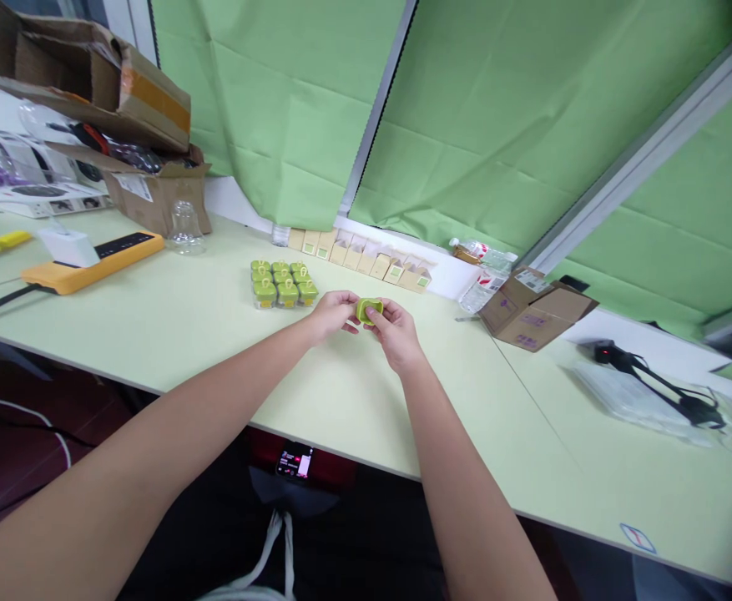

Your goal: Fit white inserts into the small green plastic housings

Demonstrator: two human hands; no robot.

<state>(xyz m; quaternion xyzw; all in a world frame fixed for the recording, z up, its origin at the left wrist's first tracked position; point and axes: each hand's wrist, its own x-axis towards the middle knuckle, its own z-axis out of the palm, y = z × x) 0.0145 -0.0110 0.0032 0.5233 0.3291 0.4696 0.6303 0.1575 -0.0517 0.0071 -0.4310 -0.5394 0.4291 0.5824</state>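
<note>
A small green plastic lid (pixel 361 312) is held up over the table, its hollow underside turned toward me. My right hand (pixel 398 335) is closed on it, with the thumb pressed into the hollow. From the other side my left hand (pixel 331 317) meets the lid's left edge with curled fingers; its exact grip is partly hidden. To the left of my hands stands a tight block of small clear containers with green lids (pixel 286 289), each lid carrying a loop on top.
A row of small tan boxes (pixel 366 255) lines the wall. Plastic bottles (pixel 482 288) and a cardboard box (pixel 532 313) stand right. On the left are an orange power strip (pixel 115 257), a clear bottle (pixel 186 229) and stacked cartons (pixel 159 196). A phone (pixel 295 461) lies below the table edge.
</note>
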